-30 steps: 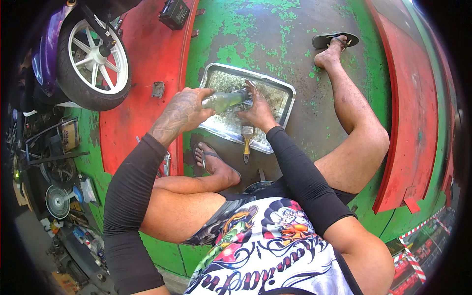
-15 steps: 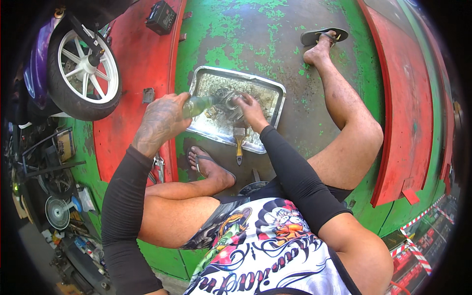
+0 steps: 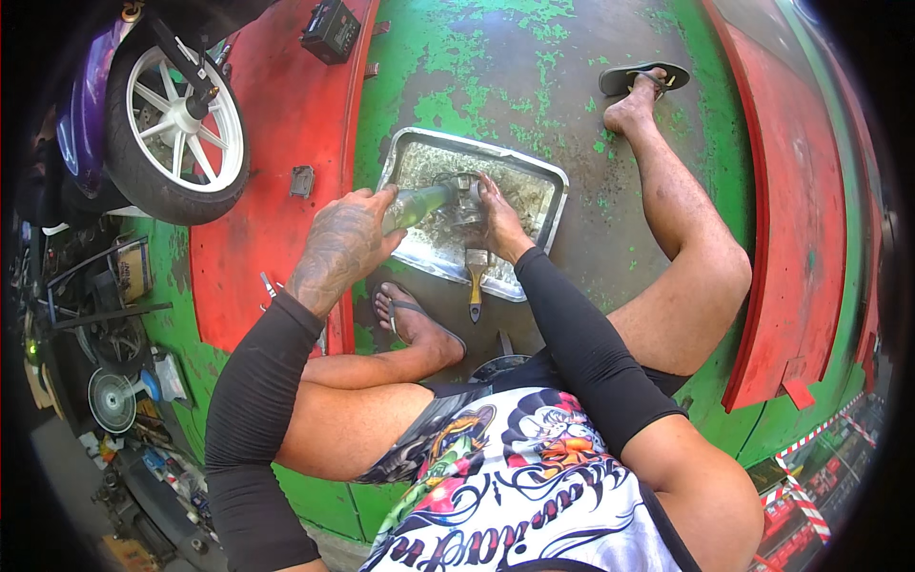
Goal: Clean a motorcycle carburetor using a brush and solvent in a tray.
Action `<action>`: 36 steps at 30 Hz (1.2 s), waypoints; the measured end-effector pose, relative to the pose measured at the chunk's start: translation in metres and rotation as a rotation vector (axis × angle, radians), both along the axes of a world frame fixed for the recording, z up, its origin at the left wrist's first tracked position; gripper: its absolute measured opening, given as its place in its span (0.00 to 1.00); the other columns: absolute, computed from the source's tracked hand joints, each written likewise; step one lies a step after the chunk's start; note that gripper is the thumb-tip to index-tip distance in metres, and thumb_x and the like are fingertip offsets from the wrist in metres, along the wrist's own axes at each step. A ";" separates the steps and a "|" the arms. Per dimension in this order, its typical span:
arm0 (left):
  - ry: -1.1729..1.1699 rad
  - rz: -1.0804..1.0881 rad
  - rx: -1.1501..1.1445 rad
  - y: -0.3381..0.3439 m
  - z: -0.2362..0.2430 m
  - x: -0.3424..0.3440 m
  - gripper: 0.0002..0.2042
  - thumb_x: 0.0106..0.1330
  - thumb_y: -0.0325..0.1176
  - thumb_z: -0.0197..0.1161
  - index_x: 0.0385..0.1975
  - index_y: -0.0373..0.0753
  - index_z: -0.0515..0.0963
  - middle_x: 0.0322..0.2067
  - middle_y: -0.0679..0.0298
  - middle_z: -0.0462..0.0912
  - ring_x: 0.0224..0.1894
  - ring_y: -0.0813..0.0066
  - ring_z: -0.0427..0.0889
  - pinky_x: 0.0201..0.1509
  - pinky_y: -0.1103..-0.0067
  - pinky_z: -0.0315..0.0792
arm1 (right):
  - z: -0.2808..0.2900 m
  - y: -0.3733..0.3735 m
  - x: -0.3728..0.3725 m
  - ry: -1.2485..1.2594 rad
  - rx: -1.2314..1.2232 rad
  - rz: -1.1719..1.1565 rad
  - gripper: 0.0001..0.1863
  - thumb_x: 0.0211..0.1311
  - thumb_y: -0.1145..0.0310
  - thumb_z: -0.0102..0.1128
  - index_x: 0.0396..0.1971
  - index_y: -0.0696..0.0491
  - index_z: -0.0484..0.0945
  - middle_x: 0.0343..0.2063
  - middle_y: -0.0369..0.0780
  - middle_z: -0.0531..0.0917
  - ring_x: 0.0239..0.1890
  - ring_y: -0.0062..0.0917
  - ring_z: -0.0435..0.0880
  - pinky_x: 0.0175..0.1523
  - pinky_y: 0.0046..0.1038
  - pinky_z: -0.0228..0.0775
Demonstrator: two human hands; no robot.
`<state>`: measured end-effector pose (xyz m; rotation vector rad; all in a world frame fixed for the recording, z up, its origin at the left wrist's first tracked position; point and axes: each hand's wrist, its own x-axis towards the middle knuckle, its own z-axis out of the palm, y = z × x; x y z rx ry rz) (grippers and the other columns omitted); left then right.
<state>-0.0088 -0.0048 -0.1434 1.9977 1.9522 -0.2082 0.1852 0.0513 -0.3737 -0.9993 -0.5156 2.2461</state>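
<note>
My left hand is wrapped round a clear greenish bottle, tilted so that its neck points right. At the bottle's mouth is a grey metal part, which looks like a small engine casting; its exact kind I cannot make out. My right hand grips that part from its right side, thumb and fingers closed against it. Both are above a shallow silver metal tray with wet, dirty residue in it. A paintbrush leans over the tray's near rim, handle toward me.
Left of the tray runs a red platform bearing a black battery, a small grey part and metal tools. A motorcycle wheel stands at the upper left. Another red ramp lies right of my leg.
The metal part has been turned in my right hand, and my fingers now lie along its right side. My left hand has brought the bottle slightly further right. The whole view has shifted a little.
</note>
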 end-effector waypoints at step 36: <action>0.031 -0.048 0.050 0.005 0.021 0.012 0.25 0.60 0.40 0.70 0.58 0.41 0.77 0.39 0.53 0.83 0.45 0.53 0.83 0.48 0.62 0.77 | 0.003 0.016 -0.011 -0.107 -0.103 -0.054 0.40 0.69 0.47 0.57 0.75 0.41 0.50 0.67 0.39 0.66 0.58 0.31 0.76 0.57 0.48 0.68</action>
